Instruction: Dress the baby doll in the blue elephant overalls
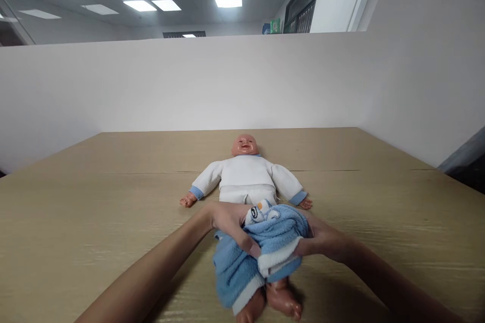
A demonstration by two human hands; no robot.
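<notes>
A baby doll (248, 171) in a white top with blue cuffs lies on its back, head away from me and feet towards me. Blue terry trousers (237, 272) with white hem bands and a cartoon patch are around its lower legs, bunched up on the right-hand side. My left hand (233, 224) grips the bunched cloth, thumb pressed on it near the white band. On the other side my right hand (316, 234) pinches the trousers by the hem; its fingers are partly hidden behind the cloth. Both bare feet stick out below the hems.
The doll lies on a wide wooden table (94, 222) with a seam across it. A white partition (227, 81) rises behind the far edge, and a white wall (424, 86) stands to the right.
</notes>
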